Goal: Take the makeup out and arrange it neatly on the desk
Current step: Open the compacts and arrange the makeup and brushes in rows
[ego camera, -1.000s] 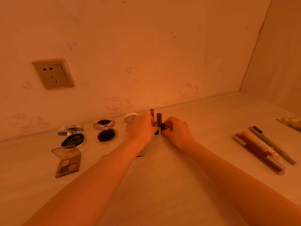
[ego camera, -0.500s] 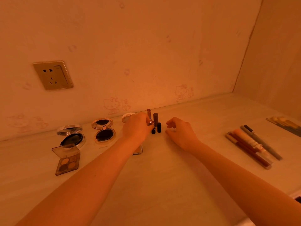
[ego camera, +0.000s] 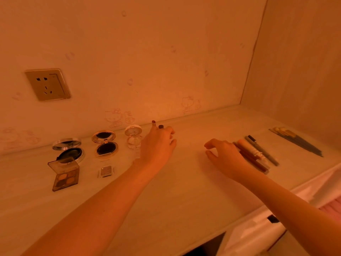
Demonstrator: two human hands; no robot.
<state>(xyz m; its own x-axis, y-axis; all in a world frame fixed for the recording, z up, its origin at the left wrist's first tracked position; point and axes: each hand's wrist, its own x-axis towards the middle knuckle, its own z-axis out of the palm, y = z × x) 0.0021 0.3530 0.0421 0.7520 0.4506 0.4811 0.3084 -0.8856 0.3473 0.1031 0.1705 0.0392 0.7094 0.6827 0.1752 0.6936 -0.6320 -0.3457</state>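
Hands over desk [ego camera: 184,191] — left hand [ego camera: 158,145] at lipsticks [ego camera: 156,125], right hand [ego camera: 224,156] spread, empty.

Dim orange light; papered wall [ego camera: 147,52] with socket [ego camera: 47,84] behind pale desk [ego camera: 175,200]

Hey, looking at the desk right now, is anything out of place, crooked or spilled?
Nothing spilled. The open square eyeshadow palette sits slightly skewed beside the round black compact, and the bundle of pencils lies diagonal. Otherwise the makeup looks orderly.
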